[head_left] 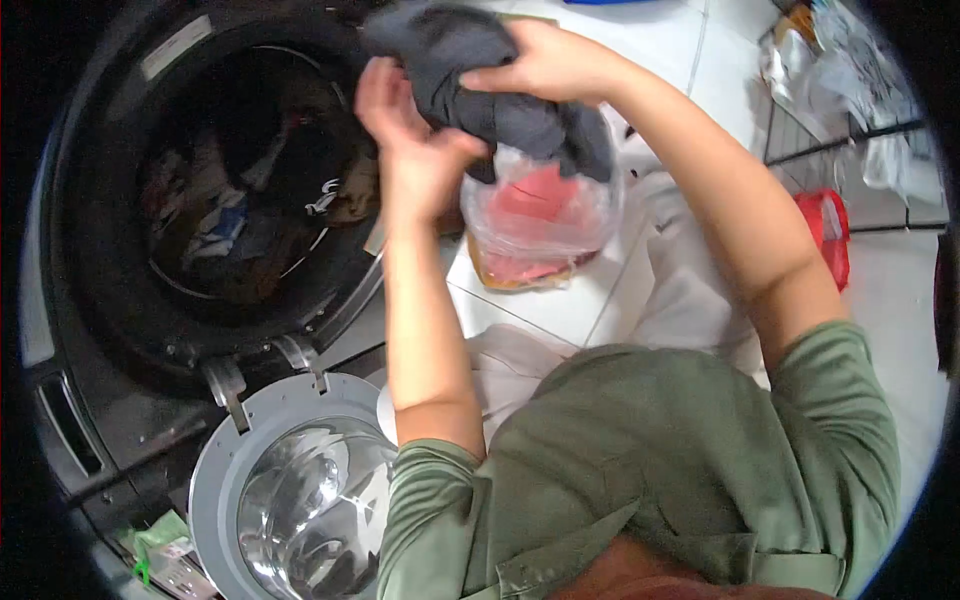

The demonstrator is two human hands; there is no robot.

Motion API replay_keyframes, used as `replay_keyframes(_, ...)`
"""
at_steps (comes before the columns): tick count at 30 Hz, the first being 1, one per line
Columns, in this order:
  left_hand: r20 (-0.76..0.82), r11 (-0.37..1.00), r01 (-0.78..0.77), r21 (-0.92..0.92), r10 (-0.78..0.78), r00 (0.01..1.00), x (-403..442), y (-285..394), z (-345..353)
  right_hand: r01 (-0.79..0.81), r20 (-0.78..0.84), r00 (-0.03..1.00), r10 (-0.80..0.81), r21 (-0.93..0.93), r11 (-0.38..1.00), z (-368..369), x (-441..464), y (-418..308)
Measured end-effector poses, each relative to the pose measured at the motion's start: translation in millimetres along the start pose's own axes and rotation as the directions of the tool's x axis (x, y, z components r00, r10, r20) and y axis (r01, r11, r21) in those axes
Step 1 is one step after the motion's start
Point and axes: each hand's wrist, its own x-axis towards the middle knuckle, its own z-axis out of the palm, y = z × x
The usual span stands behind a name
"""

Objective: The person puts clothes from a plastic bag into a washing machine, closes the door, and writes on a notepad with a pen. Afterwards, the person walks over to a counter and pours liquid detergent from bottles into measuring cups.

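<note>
A dark grey garment (455, 75), bunched up, is in the air at the top of the head view, between my hands. My right hand (545, 62) is closed on it from the right, the thumb lying across the cloth. My left hand (410, 150) is beside its lower left side, thumb and fingers spread apart; blur hides how firmly it touches the cloth. Beneath the garment stands a clear plastic container or bag (545, 225) with something red inside. To the left, the round opening of a black front-loading washing machine (100, 240) shows mixed clothes (225, 225) in its drum.
The machine's round glass door (215, 470) hangs open at the lower left. A wire rack (840, 145) with plastic bags stands at the right, near a red bag (828, 240). White floor tiles (520, 315) surround the container. A green-and-white packet (165, 545) lies bottom left.
</note>
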Motion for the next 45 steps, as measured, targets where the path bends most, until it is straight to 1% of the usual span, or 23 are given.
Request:
replay_keyframes(1, 0.112, 0.818, 0.069, 0.571, -0.162, 0.98, -18.3, 23.3, 15.4, 0.104, -0.047, 0.994, -0.094, 0.293, 0.95, 7.3, -4.6, -2.5)
replay_keyframes(2, 0.059, 0.878, 0.392, 0.276, -0.422, 0.904, -34.8, 21.6, 33.5, 0.009, 0.106, 0.994, -0.041, 0.29, 0.957, 1.0, -12.3, -14.0)
replay_keyframes(3, 0.039, 0.915, 0.383, 0.128, -0.391, 0.92, -51.0, 3.6, 42.4, -0.001, 0.226, 0.974, -0.02, 0.095, 0.996, -6.7, -15.1, -13.7)
replay_keyframes(4, 0.142, 0.89, 0.455, -0.025, -0.447, 0.883, -48.7, 11.8, 46.1, -0.155, 0.327, 0.879, 0.347, -0.493, 0.856, -29.4, -14.9, -29.9)
replay_keyframes(5, 0.303, 0.838, 0.545, -0.002, -0.519, 0.799, -45.5, 10.2, 31.4, -0.026, 0.481, 0.87, 0.114, -0.186, 0.982, -40.1, -18.3, 0.4)
replay_keyframes(6, 0.456, 0.778, 0.627, 0.032, -0.569, 0.684, -40.1, 6.0, 13.5, -0.126, 0.588, 0.789, 0.179, -0.13, 0.983, -50.8, -18.6, -0.4)
replay_keyframes(7, 0.429, 0.792, 0.599, 0.119, -0.585, 0.688, -33.7, 4.4, -14.9, -0.138, 0.563, 0.794, 0.229, -0.201, 0.97, -58.2, -16.3, 11.9)
replay_keyframes(9, -0.103, 0.475, 0.867, 0.149, -0.865, 0.491, 3.4, 36.1, -100.5, -0.053, 0.342, 0.906, 0.251, -0.495, 0.867, -60.6, -10.8, 21.0)
replay_keyframes(10, -0.473, 0.811, 0.583, -0.048, -0.533, 0.702, 15.2, 57.6, -126.7, -0.055, 0.209, 0.949, 0.235, -0.625, 0.779, -62.8, -13.9, 24.8)
replay_keyframes(11, -0.534, 0.89, 0.266, -0.37, -0.438, 0.723, 30.4, 10.0, -237.8, -0.033, 0.18, 0.957, 0.228, -0.712, 0.701, -60.5, -14.9, 26.9)
replay_keyframes(14, -0.772, 0.998, 0.048, -0.04, -0.062, 0.632, 48.6, 49.3, -218.4, 0.023, 0.333, 0.887, 0.319, -0.723, 0.691, -61.9, -12.2, 37.1)
replay_keyframes(16, -0.661, 0.982, 0.183, 0.049, -0.105, 0.743, 49.4, 19.5, -208.3, 0.075, 0.426, 0.845, 0.322, -0.691, 0.719, -59.5, -11.2, 34.7)
replay_keyframes(17, -0.607, 0.923, 0.152, 0.354, 0.102, 0.788, 39.1, -2.8, -171.6, 0.072, 0.419, 0.847, 0.328, -0.702, 0.709, -60.1, -11.4, 39.9)
replay_keyframes(18, -0.488, 0.774, 0.094, 0.627, 0.296, 0.821, 19.4, -26.3, -119.0, 0.08, 0.416, 0.848, 0.328, -0.713, 0.697, -59.6, -8.7, 42.9)
replay_keyframes(19, -0.054, 0.396, -0.16, 0.904, 0.477, 0.877, -2.7, -41.1, -74.4, -0.016, 0.348, 0.855, 0.385, -0.723, 0.69, -55.8, -11.5, 28.9)
replay_keyframes(21, 0.388, 0.673, -0.359, 0.647, 0.115, 0.915, -55.4, -112.0, -10.4, -0.023, 0.309, 0.871, 0.382, -0.751, 0.66, -52.0, -10.1, 29.6)
replay_keyframes(22, 0.443, 0.72, -0.234, 0.653, -0.112, 0.89, -83.7, -128.2, 26.0, -0.027, 0.292, 0.878, 0.379, -0.761, 0.648, -49.4, -10.5, 32.8)
replay_keyframes(24, 0.385, 0.709, -0.171, 0.684, -0.152, 0.91, -138.9, -217.1, 62.7, 0.01, 0.331, 0.871, 0.362, -0.75, 0.662, -53.1, -7.7, 42.4)
replay_keyframes(27, -0.011, 0.389, 0.271, 0.881, -0.554, 0.833, -209.1, -274.3, 63.2, 0.019, 0.346, 0.854, 0.389, -0.766, 0.642, -47.0, -14.9, 34.5)
replay_keyframes(31, 0.117, 0.274, 0.323, 0.906, -0.895, 0.43, -209.0, -241.6, 48.5, -0.062, 0.329, 0.843, 0.426, -0.728, 0.683, -47.8, -11.8, 32.4)
replay_keyframes(36, 0.105, 0.699, 0.602, 0.385, -0.682, 0.724, -116.6, -182.6, 29.7, 0.074, 0.38, 0.854, 0.356, -0.765, 0.639, -41.7, -4.8, 48.7)
replay_keyframes(41, -0.022, 0.848, 0.457, -0.27, -0.48, 0.877, -16.0, -83.4, 34.9, 0.137, 0.484, 0.723, 0.493, -0.8, 0.584, -2.8, 3.9, 91.2)
replay_keyframes(45, 0.054, 0.698, 0.393, 0.598, -0.525, 0.849, -84.6, -178.3, 42.8, 0.16, 0.426, 0.698, 0.576, -0.876, 0.454, 17.7, 4.8, 57.3)
